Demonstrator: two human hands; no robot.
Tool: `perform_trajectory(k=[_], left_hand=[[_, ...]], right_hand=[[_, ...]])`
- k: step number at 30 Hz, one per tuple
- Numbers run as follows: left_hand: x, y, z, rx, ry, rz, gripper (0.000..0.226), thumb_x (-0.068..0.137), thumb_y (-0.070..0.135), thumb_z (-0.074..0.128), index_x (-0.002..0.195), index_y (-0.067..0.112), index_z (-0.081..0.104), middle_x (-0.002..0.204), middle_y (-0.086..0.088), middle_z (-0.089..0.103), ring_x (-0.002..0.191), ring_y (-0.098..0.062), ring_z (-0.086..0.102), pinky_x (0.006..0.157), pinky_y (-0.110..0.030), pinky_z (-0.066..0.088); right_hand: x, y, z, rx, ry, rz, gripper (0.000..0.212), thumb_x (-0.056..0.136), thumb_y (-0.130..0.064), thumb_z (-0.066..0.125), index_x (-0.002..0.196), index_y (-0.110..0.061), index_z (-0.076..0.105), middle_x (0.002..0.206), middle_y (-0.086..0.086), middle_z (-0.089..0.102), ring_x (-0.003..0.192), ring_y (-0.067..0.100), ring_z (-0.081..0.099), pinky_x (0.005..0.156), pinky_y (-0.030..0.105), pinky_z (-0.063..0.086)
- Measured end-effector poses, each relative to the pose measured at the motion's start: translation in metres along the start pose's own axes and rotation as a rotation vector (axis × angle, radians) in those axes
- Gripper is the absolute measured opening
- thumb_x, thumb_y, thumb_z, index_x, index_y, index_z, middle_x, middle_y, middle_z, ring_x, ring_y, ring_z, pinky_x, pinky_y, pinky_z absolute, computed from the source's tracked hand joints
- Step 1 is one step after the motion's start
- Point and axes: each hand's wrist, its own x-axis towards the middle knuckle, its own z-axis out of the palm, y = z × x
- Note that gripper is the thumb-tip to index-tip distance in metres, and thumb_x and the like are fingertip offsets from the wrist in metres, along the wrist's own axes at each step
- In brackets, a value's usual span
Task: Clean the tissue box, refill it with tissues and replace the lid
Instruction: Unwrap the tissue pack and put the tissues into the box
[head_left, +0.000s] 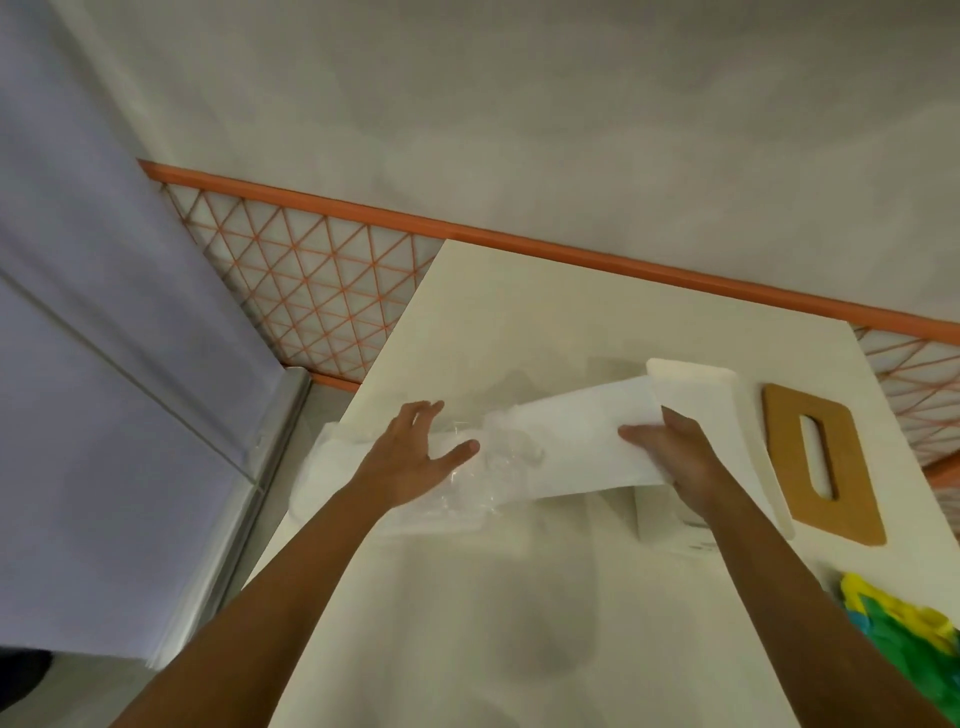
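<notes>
The tissues (571, 441) and tissue box (701, 387) are showing plain white on the cream surface (519, 597), the lid (857, 483) is showing tan brown, the fuzzy item (904, 639) is showing yellow, green and teal, and the panel (311, 291) is carrying an orange triangle lattice.

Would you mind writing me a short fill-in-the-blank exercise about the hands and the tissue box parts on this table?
1. The right hand grips the ____ tissue stack.
2. The left hand presses on the clear ____ wrapper.
3. The brown lid lies on the table, to the ____ of the box.
Missing words: white; plastic; right.
</notes>
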Motion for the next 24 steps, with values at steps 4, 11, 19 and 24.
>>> perform_trajectory(k=[4, 11, 19, 24], left_hand=[[0.000, 0.039, 0.010, -0.209, 0.133, 0.005, 0.060, 0.087, 0.049, 0.055, 0.136, 0.018, 0.041, 0.133, -0.002, 0.040, 0.127, -0.019, 0.041, 0.105, -0.037, 0.039], [-0.002, 0.120, 0.037, -0.412, 0.119, -0.038, 0.020, 0.091, 0.032, 0.055, 0.084, 0.015, 0.064, 0.087, 0.001, 0.062, 0.078, -0.013, 0.056, 0.070, -0.019, 0.042], [0.006, 0.196, 0.078, -0.924, -0.265, -0.314, 0.034, 0.090, 0.039, 0.058, 0.104, 0.008, 0.058, 0.089, -0.009, 0.067, 0.072, -0.020, 0.066, 0.078, -0.028, 0.056], [0.021, 0.218, 0.105, -1.012, -0.082, -0.249, 0.015, 0.091, 0.008, 0.055, 0.104, 0.002, 0.057, 0.092, -0.010, 0.060, 0.069, -0.017, 0.061, 0.061, -0.017, 0.054]], right_hand=[[-0.006, -0.012, -0.032, 0.046, 0.083, -0.013, 0.033, 0.082, -0.006, 0.061, 0.114, -0.013, 0.061, 0.103, 0.007, 0.062, 0.096, 0.025, 0.056, 0.090, 0.037, 0.045], [-0.016, -0.013, -0.080, 0.350, 0.233, 0.008, 0.030, 0.083, -0.004, 0.059, 0.112, -0.010, 0.057, 0.095, 0.005, 0.061, 0.081, 0.021, 0.057, 0.075, 0.032, 0.047], [-0.023, 0.010, -0.091, 0.688, 0.252, 0.081, 0.041, 0.087, -0.002, 0.056, 0.127, -0.010, 0.051, 0.111, 0.006, 0.060, 0.087, 0.020, 0.058, 0.075, 0.032, 0.048], [-0.023, 0.032, -0.094, 0.777, 0.155, 0.061, 0.047, 0.083, 0.008, 0.053, 0.128, -0.008, 0.050, 0.120, 0.010, 0.060, 0.102, 0.026, 0.057, 0.076, 0.033, 0.050]])
